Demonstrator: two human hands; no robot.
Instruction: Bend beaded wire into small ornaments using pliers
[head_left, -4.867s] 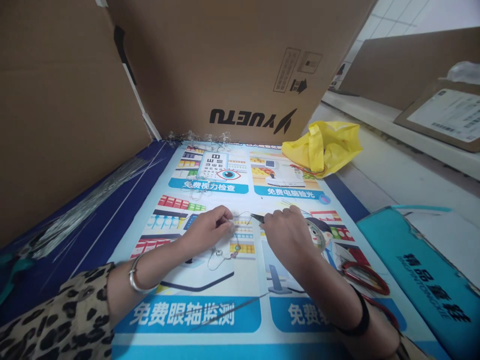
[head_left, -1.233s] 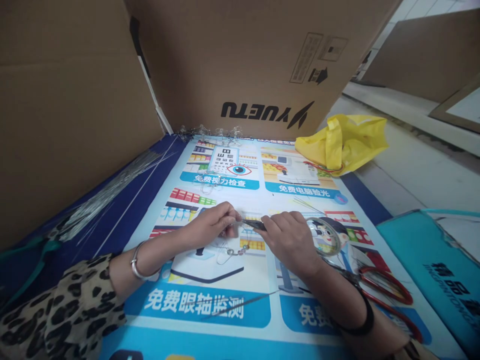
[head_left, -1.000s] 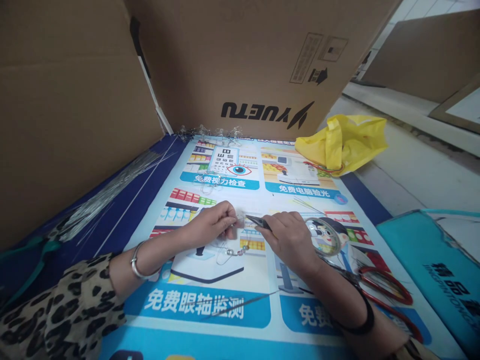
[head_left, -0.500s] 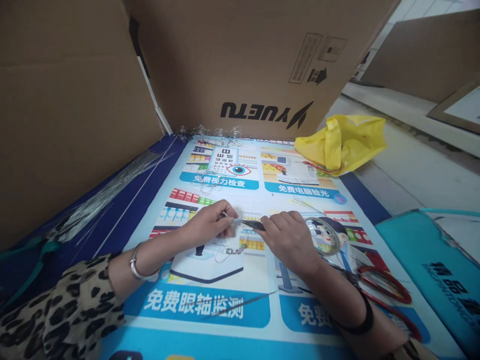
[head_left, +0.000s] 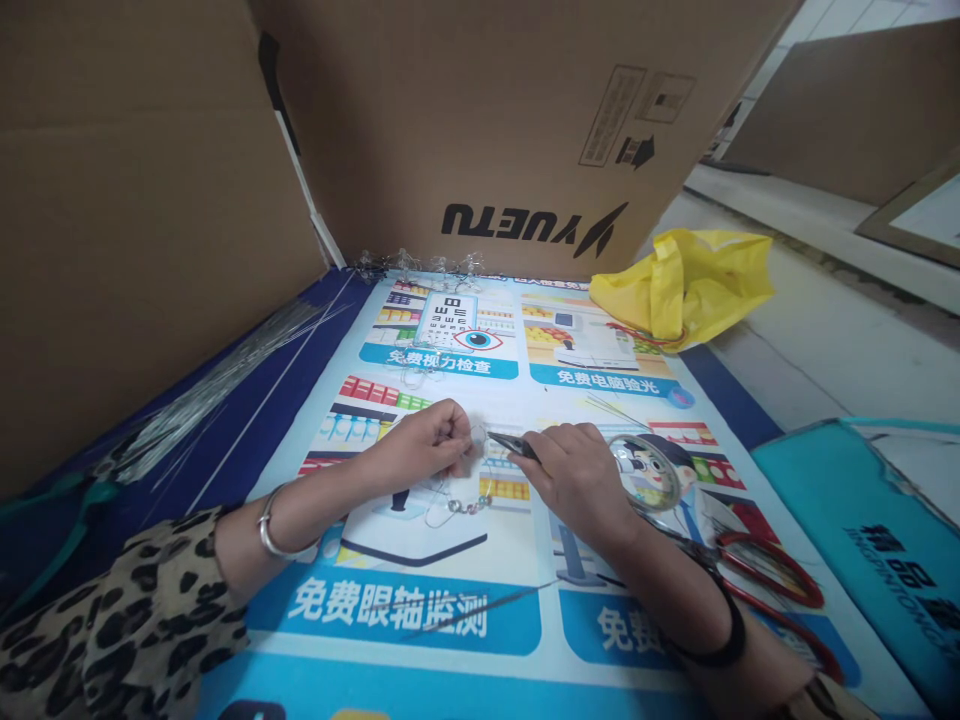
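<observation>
My left hand point(head_left: 437, 440) is closed in a pinch on a thin clear wire piece point(head_left: 480, 434), whose fine loops stick out past the fingertips. A short string of small beads point(head_left: 470, 507) hangs on wire below that hand. In my right hand point(head_left: 577, 478) are small dark-tipped pliers point(head_left: 513, 444), its fingers wrapped round their handles. The pliers' tips point left, close beside the wire piece; whether they touch it I cannot tell. Both hands are above the printed poster point(head_left: 517, 620) on the table.
Red-handled scissors point(head_left: 772, 570) lie by my right forearm, near a roll of clear tape point(head_left: 670, 475). Green-handled pliers point(head_left: 90, 490) and a bundle of wires point(head_left: 217, 370) are at left. A yellow bag point(head_left: 682, 290), teal bag point(head_left: 847, 540) and cardboard box point(head_left: 480, 120) surround the poster.
The pliers' tips have shifted slightly right, away from my left fingertips, and more of the wire loops shows between the hands. The beads hang slightly lower.
</observation>
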